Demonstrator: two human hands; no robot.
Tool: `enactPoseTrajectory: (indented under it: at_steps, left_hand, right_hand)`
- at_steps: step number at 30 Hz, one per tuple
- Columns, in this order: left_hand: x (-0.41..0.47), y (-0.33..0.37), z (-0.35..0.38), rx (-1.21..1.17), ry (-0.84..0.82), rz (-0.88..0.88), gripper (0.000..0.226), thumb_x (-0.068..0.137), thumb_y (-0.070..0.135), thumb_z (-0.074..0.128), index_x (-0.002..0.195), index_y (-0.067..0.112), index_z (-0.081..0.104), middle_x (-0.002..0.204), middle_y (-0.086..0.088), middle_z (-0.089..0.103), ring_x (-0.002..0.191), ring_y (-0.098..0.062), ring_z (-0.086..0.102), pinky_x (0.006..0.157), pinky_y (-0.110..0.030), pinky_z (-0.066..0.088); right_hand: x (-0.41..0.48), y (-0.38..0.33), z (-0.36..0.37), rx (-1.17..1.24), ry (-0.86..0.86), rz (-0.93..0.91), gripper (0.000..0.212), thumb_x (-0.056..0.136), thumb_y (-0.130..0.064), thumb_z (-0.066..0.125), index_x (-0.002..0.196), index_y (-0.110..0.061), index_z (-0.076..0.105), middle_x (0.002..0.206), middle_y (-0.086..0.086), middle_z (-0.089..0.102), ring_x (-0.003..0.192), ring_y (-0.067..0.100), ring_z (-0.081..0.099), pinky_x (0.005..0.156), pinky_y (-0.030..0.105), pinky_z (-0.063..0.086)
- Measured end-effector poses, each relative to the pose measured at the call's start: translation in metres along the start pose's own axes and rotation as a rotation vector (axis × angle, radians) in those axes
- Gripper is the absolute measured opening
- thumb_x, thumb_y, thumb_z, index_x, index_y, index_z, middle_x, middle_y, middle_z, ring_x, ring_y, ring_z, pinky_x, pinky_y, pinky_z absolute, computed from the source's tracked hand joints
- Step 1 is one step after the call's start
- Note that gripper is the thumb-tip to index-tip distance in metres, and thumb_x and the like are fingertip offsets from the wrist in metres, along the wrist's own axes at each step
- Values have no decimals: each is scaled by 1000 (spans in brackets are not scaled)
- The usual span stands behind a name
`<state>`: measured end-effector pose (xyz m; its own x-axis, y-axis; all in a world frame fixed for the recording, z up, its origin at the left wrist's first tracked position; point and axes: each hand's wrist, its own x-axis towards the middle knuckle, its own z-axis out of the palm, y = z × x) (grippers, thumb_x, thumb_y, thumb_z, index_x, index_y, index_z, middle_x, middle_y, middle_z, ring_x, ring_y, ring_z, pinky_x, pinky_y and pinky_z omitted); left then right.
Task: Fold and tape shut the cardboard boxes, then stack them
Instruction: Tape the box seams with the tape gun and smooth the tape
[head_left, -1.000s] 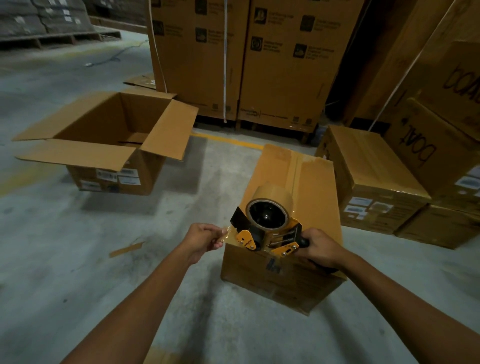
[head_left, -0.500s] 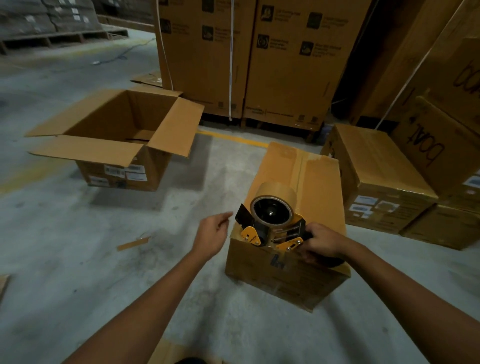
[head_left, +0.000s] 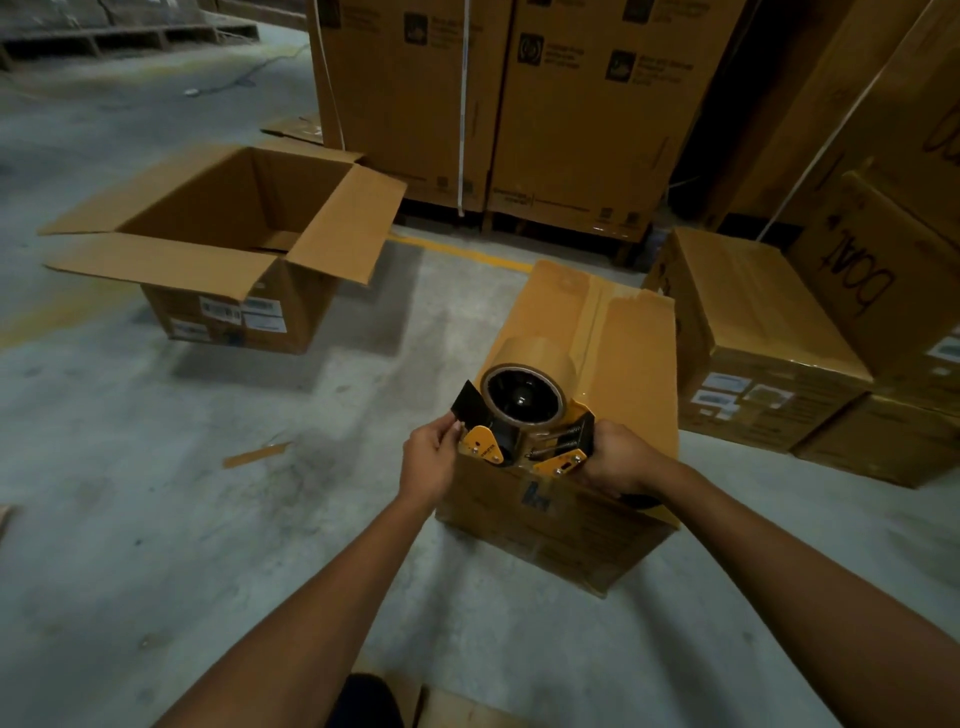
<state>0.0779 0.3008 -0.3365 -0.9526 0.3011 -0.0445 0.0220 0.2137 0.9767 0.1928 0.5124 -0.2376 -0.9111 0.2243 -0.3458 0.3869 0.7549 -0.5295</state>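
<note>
Tape dispenser sits at the taped box's near edge, handle gripped by the right hand. The left hand pinches its front end.

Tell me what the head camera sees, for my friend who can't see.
A person's right hand grips the handle of a yellow tape dispenser above a closed cardboard box, while the left hand pinches its front end. An open cardboard box sits to the left on the concrete floor.
</note>
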Motion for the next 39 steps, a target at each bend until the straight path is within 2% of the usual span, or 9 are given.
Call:
enactPoseTrajectory:
  at_steps: [6, 9, 11, 13, 16, 20, 26, 33, 39]
  left_hand:
    - [-1, 6, -6, -26, -2, -9, 36, 102, 16, 54, 137, 9, 58, 134, -7, 62, 125, -20, 58, 108, -36, 46]
    - [-4, 13, 0, 77, 22, 2, 36, 103, 16, 51, 138, 9, 57, 134, -8, 63, 123, -24, 59, 102, -30, 48]
    - [-5, 21, 2, 408, 28, 113, 36, 103, 10, 48, 137, 10, 58, 131, -9, 64, 120, -29, 61, 92, -29, 48]
    - [-8, 28, 4, 795, -62, 336, 45, 99, 5, 47, 143, 13, 51, 148, -6, 50, 138, -29, 45, 109, -37, 39]
    - [-20, 33, 13, 866, -349, 630, 50, 94, 16, 40, 143, 5, 51, 151, -11, 45, 146, -30, 35, 121, -39, 14]
    - [-32, 30, 16, 902, -449, 661, 70, 87, 36, 25, 139, 0, 53, 146, -16, 51, 144, -29, 38, 119, -31, 8]
    - [-27, 26, 11, 924, -488, 675, 76, 82, 41, 23, 147, 8, 47, 155, -8, 40, 148, -24, 31, 122, -34, 11]
    - [-47, 46, 38, 1184, -543, 732, 82, 84, 46, 22, 154, 4, 31, 161, -14, 28, 150, -27, 24, 122, -39, 14]
    - [-80, 57, 84, 1048, -598, 768, 53, 89, 31, 49, 138, 9, 51, 138, -15, 55, 135, -29, 45, 117, -35, 26]
  right_hand:
    - [-30, 40, -18, -9, 25, -49, 13, 84, -26, 77, 87, -36, 68, 83, -8, 71, 82, 7, 66, 77, 30, 55]
    - [-48, 53, -23, -21, 59, -31, 14, 86, -27, 77, 83, -37, 67, 73, -15, 70, 70, -3, 65, 66, 19, 53]
    - [-47, 57, -23, -56, 79, -7, 11, 85, -29, 76, 90, -34, 68, 80, -9, 71, 77, 3, 66, 72, 28, 58]
    - [-46, 58, -23, -96, 60, -17, 13, 84, -33, 75, 95, -31, 69, 88, -3, 71, 83, 12, 66, 80, 40, 58]
    - [-47, 56, -24, -94, 85, -20, 12, 84, -36, 74, 92, -30, 68, 83, -4, 69, 79, 14, 65, 75, 34, 55]
    - [-49, 54, -21, -110, 76, -6, 18, 84, -37, 74, 95, -23, 70, 87, 5, 70, 82, 22, 66, 78, 41, 57]
    - [-64, 67, -49, -142, 40, 127, 9, 83, -20, 72, 83, -13, 66, 74, 13, 67, 58, 21, 62, 51, 32, 52]
    - [-99, 94, -67, -216, 74, 265, 5, 82, -16, 70, 79, -12, 68, 69, 8, 67, 54, 18, 61, 50, 28, 54]
    - [-105, 80, -70, -252, 66, 252, 4, 83, -15, 70, 86, -12, 68, 74, 5, 67, 60, 17, 62, 58, 31, 57]
